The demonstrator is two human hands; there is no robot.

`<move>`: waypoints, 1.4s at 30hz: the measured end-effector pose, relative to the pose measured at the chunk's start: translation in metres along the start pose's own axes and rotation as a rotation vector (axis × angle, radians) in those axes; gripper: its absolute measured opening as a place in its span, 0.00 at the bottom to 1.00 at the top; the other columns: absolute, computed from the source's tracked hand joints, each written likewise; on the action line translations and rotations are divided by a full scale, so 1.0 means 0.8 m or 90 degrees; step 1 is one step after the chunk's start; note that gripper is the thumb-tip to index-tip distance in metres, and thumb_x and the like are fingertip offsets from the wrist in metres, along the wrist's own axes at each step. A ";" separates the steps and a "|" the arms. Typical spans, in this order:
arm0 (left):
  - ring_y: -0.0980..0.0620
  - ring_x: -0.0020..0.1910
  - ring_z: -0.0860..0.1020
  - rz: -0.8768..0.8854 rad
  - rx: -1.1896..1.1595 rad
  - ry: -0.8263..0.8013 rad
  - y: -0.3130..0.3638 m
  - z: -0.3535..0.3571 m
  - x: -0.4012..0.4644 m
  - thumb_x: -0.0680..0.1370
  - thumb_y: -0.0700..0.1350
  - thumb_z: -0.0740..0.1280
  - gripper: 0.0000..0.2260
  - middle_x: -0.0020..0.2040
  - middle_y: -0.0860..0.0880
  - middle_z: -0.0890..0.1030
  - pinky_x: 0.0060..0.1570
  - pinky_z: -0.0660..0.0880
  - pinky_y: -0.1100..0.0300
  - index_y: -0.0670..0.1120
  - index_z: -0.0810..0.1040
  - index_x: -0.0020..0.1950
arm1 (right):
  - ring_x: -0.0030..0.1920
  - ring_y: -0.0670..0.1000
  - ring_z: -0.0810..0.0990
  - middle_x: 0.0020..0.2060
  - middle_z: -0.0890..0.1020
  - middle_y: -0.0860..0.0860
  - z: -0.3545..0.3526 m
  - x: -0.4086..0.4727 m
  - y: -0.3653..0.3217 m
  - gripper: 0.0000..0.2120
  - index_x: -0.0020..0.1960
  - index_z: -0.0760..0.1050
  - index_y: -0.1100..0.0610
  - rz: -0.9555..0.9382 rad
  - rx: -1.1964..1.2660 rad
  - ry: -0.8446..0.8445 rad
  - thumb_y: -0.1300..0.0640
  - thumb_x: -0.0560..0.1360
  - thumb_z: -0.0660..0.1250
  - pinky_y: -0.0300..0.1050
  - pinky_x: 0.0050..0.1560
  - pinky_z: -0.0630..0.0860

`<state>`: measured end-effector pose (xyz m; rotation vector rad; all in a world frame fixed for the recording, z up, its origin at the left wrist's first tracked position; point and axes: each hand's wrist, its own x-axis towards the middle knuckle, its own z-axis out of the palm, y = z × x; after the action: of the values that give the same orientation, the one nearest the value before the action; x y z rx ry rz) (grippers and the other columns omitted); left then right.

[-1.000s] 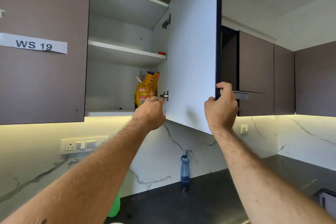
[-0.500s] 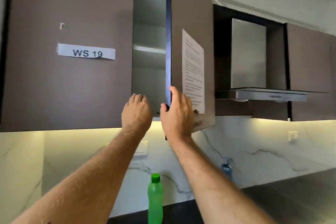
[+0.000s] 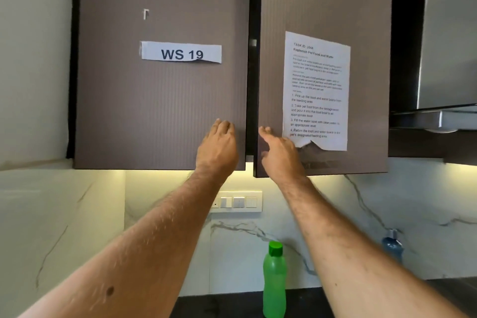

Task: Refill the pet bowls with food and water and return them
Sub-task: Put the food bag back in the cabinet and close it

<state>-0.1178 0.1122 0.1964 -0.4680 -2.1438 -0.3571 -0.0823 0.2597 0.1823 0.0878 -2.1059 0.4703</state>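
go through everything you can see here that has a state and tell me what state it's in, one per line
Left door: closed.
Right door: almost shut, lower edge still slightly out.
Left hand: open, fingers flat on the left door.
Right hand: open, fingers pressing the right door.
Task sheet: stuck to the right door, bottom edge torn.
Green bottle: upright, capped.
Blue bottle: upright by the wall.

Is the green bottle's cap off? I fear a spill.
No, the green bottle stands upright on the counter with its green cap on.
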 end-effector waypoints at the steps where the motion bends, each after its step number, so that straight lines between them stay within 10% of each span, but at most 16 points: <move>1: 0.43 0.79 0.59 0.001 0.012 -0.008 0.001 0.004 -0.001 0.80 0.41 0.64 0.29 0.80 0.44 0.61 0.74 0.62 0.49 0.43 0.58 0.80 | 0.74 0.55 0.73 0.79 0.70 0.51 0.003 0.002 0.004 0.35 0.81 0.66 0.53 0.002 -0.010 -0.036 0.73 0.77 0.64 0.42 0.73 0.66; 23: 0.44 0.71 0.69 -0.063 0.022 -0.025 0.010 0.046 -0.045 0.74 0.40 0.64 0.30 0.74 0.46 0.70 0.67 0.69 0.46 0.45 0.65 0.77 | 0.84 0.54 0.46 0.85 0.43 0.45 0.053 0.008 0.067 0.43 0.85 0.47 0.48 -0.037 -0.073 -0.342 0.70 0.77 0.61 0.52 0.82 0.52; 42: 0.46 0.76 0.64 -0.082 -0.060 -0.176 -0.050 0.136 -0.221 0.78 0.45 0.63 0.29 0.78 0.48 0.65 0.72 0.66 0.47 0.48 0.60 0.79 | 0.79 0.54 0.63 0.79 0.63 0.50 0.141 -0.214 0.104 0.30 0.78 0.68 0.50 0.135 0.084 -0.352 0.66 0.79 0.67 0.48 0.76 0.61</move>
<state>-0.1187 0.0866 -0.0134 -0.4549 -2.4416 -0.4919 -0.0976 0.2748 -0.0380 0.0763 -2.6372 0.7816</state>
